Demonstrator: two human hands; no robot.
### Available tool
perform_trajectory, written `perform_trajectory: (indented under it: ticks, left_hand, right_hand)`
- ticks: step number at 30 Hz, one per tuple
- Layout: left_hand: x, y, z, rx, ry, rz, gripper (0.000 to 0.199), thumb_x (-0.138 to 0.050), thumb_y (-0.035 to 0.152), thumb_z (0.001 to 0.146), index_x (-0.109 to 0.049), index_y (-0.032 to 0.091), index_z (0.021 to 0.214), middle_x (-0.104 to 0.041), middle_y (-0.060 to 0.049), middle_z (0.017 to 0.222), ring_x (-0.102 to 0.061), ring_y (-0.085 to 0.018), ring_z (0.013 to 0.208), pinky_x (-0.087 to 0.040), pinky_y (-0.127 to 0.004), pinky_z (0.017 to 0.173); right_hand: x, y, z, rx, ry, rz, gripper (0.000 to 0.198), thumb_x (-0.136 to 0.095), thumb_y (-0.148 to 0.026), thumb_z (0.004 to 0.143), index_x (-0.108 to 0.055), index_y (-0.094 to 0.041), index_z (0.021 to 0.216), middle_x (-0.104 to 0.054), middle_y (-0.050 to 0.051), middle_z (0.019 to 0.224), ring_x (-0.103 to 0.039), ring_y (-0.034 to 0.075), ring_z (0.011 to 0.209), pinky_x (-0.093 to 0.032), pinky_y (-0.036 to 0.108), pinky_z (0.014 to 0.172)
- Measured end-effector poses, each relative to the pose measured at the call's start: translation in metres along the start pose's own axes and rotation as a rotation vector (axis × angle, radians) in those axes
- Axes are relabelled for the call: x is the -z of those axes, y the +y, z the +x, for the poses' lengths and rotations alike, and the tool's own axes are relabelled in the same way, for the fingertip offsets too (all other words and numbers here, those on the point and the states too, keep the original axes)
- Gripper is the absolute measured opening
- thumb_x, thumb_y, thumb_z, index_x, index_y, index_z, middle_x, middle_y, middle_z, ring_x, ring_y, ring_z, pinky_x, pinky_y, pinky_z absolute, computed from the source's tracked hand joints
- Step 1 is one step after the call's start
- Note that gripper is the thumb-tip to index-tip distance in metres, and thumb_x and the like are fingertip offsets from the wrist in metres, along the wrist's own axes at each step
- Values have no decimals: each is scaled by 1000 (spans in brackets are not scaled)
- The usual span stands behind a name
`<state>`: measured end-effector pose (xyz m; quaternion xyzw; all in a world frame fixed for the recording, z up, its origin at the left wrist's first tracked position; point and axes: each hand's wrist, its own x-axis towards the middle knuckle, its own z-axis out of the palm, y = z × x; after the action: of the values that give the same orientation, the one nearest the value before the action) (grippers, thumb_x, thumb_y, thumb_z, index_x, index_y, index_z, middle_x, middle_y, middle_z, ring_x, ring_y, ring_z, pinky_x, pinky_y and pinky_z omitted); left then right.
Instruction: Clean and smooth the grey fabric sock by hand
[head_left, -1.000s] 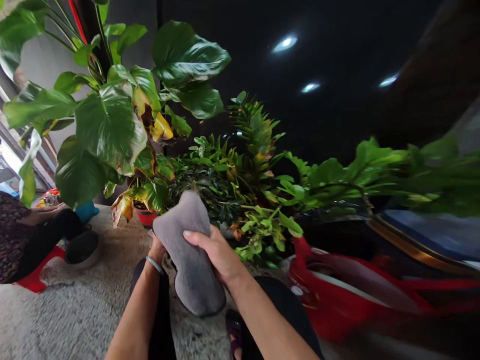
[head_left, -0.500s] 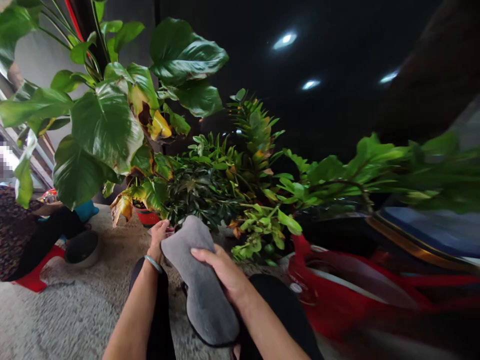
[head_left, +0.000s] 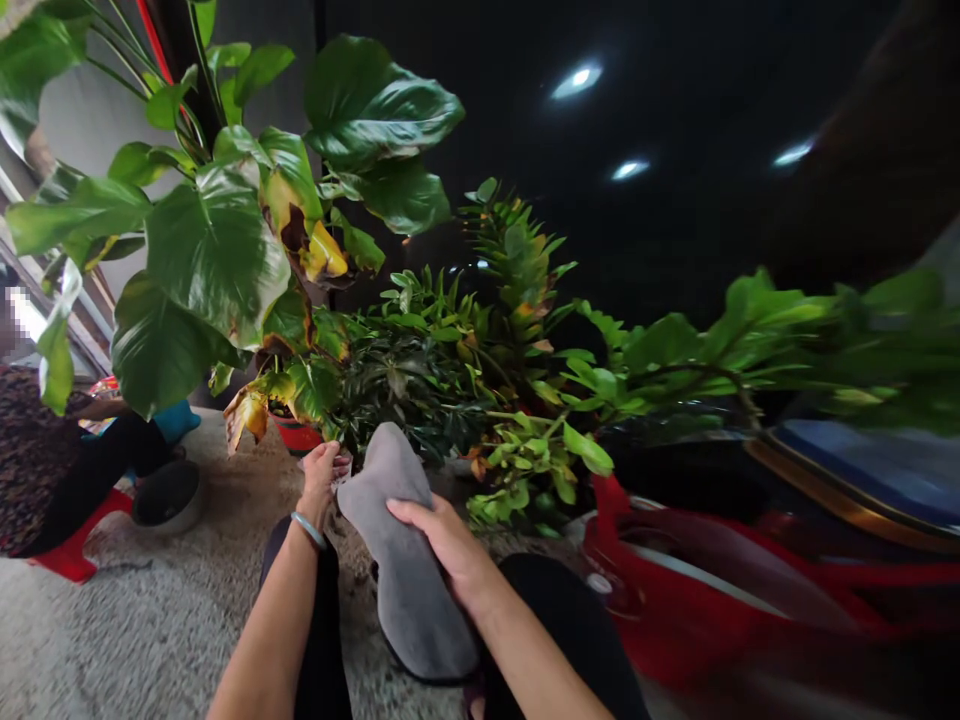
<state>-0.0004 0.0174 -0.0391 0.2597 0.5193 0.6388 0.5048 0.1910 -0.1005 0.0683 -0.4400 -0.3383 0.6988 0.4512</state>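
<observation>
A grey plush pad [head_left: 412, 570], narrowed at its waist like a sole and dark along its lower edge, is tilted up in front of me. My right hand [head_left: 446, 540] grips its right side, thumb lying on the plush face and fingers hidden behind. To the left of the pad's upper end is my left hand [head_left: 322, 475], a pale bracelet on its wrist. Its fingers are bent round a small, thin, pinkish see-through thing [head_left: 342, 466] that I cannot make out. Both forearms reach out over my dark-trousered knees.
Leafy potted plants [head_left: 412, 370] line the dark glossy wall ahead, one in a red pot [head_left: 296, 436]. At left, a seated person is on a red stool [head_left: 75, 550] beside a dark basin [head_left: 166, 497]. A red bag [head_left: 675, 600] stands at right.
The pad has turned slightly, its upper end shifting right and its left edge drawing away from my left hand. The whole view has slid a little to the right.
</observation>
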Motion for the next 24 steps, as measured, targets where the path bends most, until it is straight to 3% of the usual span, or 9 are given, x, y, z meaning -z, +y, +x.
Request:
perform_trajectory:
  ticks: [3,6,8,10,13,15,19,22,24]
  left_hand:
    - [1,-1,-2,-9,-29,-2,44,-85,48,51,-61,16,69,-60,0,58,-56,-13,54,-44,-25,53]
    - [1,0,-6,-11,-44,9,44,-86,48,52,-63,16,72,-64,-1,64,-61,-15,59,-48,-26,57]
    - [0,0,-8,-2,-50,19,46,-86,49,51,-63,16,73,-65,-2,66,-62,-16,59,-49,-27,57]
    - [0,0,-8,-3,-46,26,47,-85,51,51,-63,16,72,-64,-2,65,-60,-15,57,-46,-25,54]
    - [-1,0,-6,-7,-22,30,48,-85,53,50,-62,16,70,-60,1,58,-56,-12,53,-41,-23,49]
    - [-1,0,-5,-8,-18,29,49,-87,52,49,-61,16,70,-60,0,60,-58,-13,54,-42,-22,50]
    - [-3,2,-7,-15,-42,28,50,-89,51,50,-62,15,72,-62,0,63,-63,-14,58,-49,-24,55]
    - [-6,3,-10,-10,-48,21,51,-89,52,50,-62,15,74,-63,-1,65,-63,-14,58,-49,-23,54]
    - [-7,3,-12,-11,-48,23,52,-89,51,49,-63,15,74,-64,-1,66,-63,-14,58,-49,-24,54]
  right_hand:
    - [-3,-37,-4,141,-1,50,37,-87,-40,54,-74,-18,81,-74,4,66,-65,22,55,-53,33,57]
    - [-16,-67,24,305,63,139,40,-86,-39,49,-73,-17,81,-75,4,69,-67,23,62,-54,32,62]
    - [-22,-65,43,263,67,153,37,-84,-39,48,-72,-18,77,-74,3,65,-67,23,62,-54,33,62]
    - [-21,-44,48,169,46,83,34,-82,-39,50,-73,-18,75,-73,4,64,-66,24,60,-54,34,61]
    - [-3,-6,25,91,30,-99,25,-81,-36,57,-77,-20,76,-77,5,71,-69,26,66,-54,35,63]
    - [16,2,1,49,31,-142,20,-82,-33,61,-78,-23,78,-78,6,74,-71,26,68,-55,35,62]
    - [47,-38,-13,80,82,32,32,-85,-36,62,-76,-20,88,-77,6,70,-70,26,58,-56,35,54]
    - [50,-76,12,190,140,282,30,-82,-36,64,-73,-19,87,-77,6,71,-71,25,60,-59,34,55]
    - [44,-79,30,156,147,408,23,-77,-37,68,-71,-19,81,-76,6,68,-72,24,60,-60,33,54]
